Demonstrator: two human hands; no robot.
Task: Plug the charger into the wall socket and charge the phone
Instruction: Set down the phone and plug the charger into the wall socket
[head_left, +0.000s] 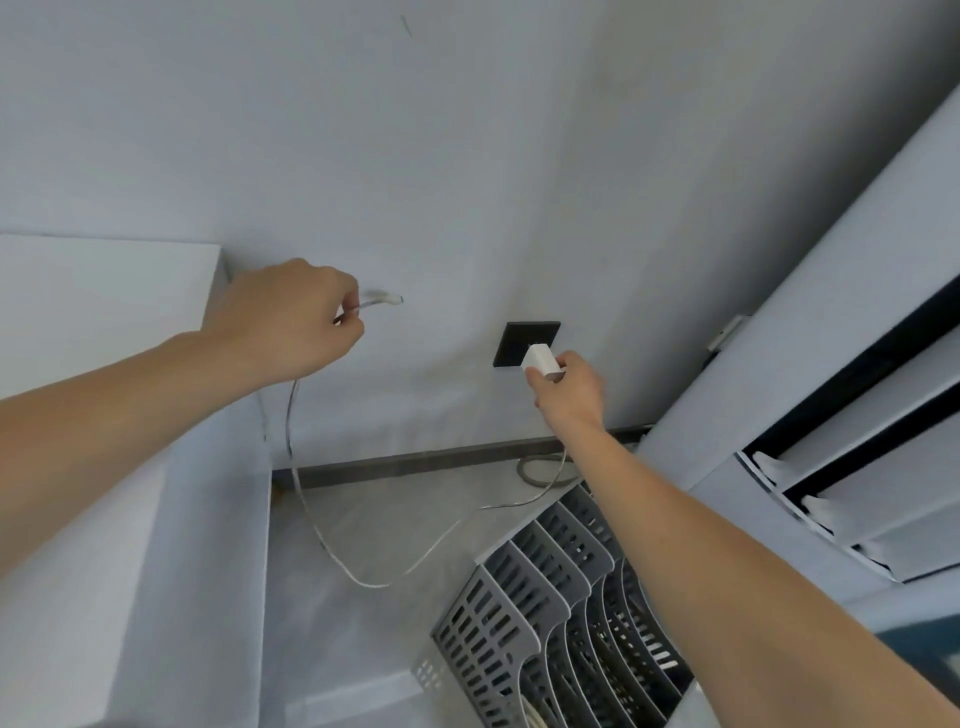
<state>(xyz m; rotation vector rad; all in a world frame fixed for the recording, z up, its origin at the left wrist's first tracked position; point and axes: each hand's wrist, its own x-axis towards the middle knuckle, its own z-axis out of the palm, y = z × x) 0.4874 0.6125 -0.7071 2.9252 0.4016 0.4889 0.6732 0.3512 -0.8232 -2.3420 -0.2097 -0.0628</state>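
Note:
A black wall socket (519, 340) sits low on the pale wall. My right hand (569, 387) grips the white charger block (540, 361) and holds it against the socket's lower right part. My left hand (291, 317) is closed on the white cable (332, 551) near its free end, whose connector tip (387, 299) sticks out to the right of my fingers. The cable hangs from that hand in a loop down to the floor and rises toward the charger. No phone is in view.
A white cabinet or ledge (104, 291) stands at the left. A grey slotted file rack (550, 592) sits on the floor below my right arm. A tall white appliance with louvres (857, 415) fills the right. A grey hose (535, 470) lies by the dark skirting.

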